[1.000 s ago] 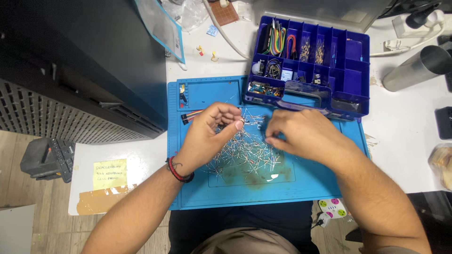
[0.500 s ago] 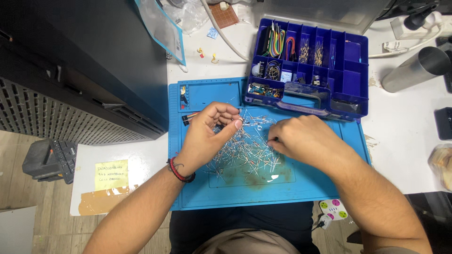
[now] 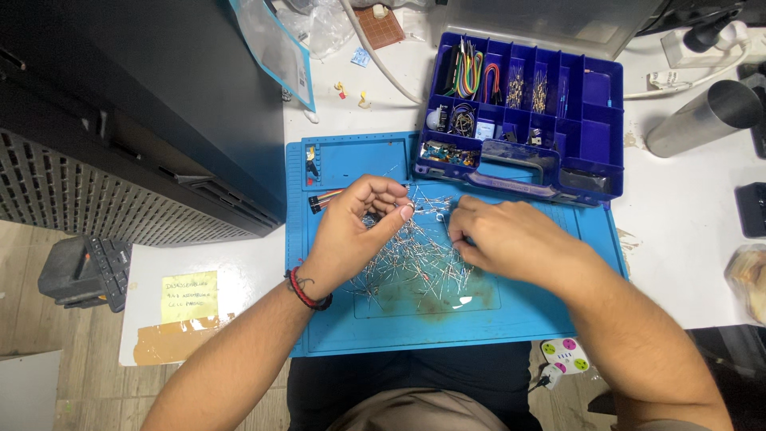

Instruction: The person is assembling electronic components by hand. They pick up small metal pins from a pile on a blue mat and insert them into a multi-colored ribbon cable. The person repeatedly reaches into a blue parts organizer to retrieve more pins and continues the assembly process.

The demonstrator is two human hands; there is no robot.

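Resistors (image 3: 411, 259) lie heaped on blue mat (image 3: 479, 319); left hand (image 3: 359, 227) pinches a few, right hand (image 3: 507, 239) rests curled on them.

Bright, even overhead light, no harsh contrast. White table (image 3: 678, 223) nearly blown out on the right side. Small glare spot on the blue mat (image 3: 463, 301) below the pile of wire parts (image 3: 407, 259). Metal cylinder (image 3: 702, 118) shows a soft sheen. Soft, short shadows under the left hand (image 3: 363, 219) and right hand (image 3: 499, 235). Black cabinet (image 3: 120, 96) at left is dark, detail lost. Centre sharp; slight wide-angle bending at the edges, corners a little soft. Fine wires hard to resolve.
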